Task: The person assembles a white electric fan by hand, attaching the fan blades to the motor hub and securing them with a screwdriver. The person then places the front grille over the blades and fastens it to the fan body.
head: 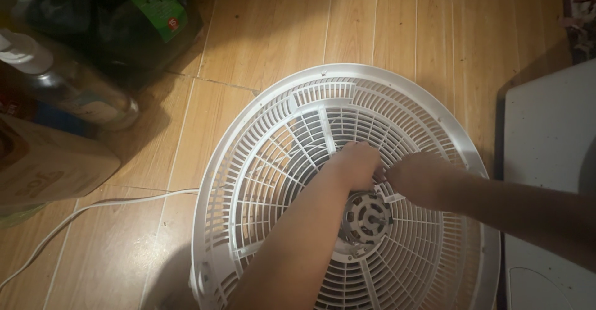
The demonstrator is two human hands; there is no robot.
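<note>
A round white plastic fan grille (273,161) lies face up over a wooden floor, with the metal motor hub (367,218) showing at its centre. My left hand (354,164) rests with curled fingers on the grille's inner ring just above the hub. My right hand (413,178) reaches in from the right and meets it at the same spot, fingers pinched on a small white part of the ring (382,186). What exactly the fingers hold is hidden by the hands.
A white power cord (93,207) runs across the floor at the left. A plastic bottle (68,86), a beige appliance (49,167) and a dark bag (124,18) stand at the upper left. A white flat surface (549,142) fills the right side.
</note>
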